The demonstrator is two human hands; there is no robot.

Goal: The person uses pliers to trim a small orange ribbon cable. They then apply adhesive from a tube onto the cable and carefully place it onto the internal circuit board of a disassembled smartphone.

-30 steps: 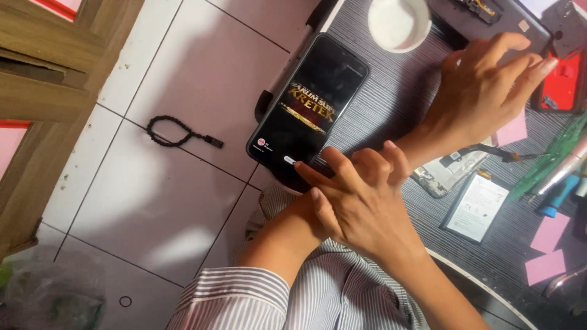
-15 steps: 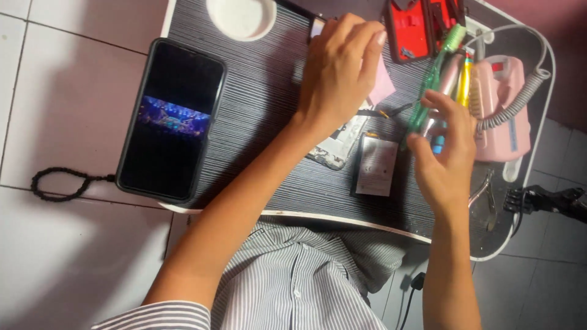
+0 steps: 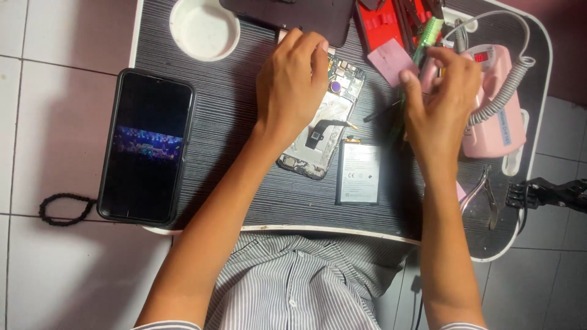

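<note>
Hands at work over a dark striped lap table (image 3: pixel 244 183) with a white rim. Left hand (image 3: pixel 290 85), centre of frame, lies palm-down with fingers spread on the opened phone body with bare circuit board (image 3: pixel 321 137), pinning it flat rather than gripping it. Right hand (image 3: pixel 440 101), right of centre, has its fingers curled loosely among the green-handled tools (image 3: pixel 428 36) beside the pink rotary tool unit with coiled grey cord (image 3: pixel 498 104); whether it has anything pinched cannot be told. Grey rectangular battery (image 3: pixel 358 173) lies just beside the phone body, lower centre, apart from it.

Step judged in hand: steadying the board while a tool is picked. A next move would call for a fine tip brought to the board without shifting it.

Containers: round white dish (image 3: pixel 203 27), upper left, appears empty; red tool case (image 3: pixel 382 24), top, holds tools. Black smartphone with lit screen (image 3: pixel 147 146) sits at left.
</note>
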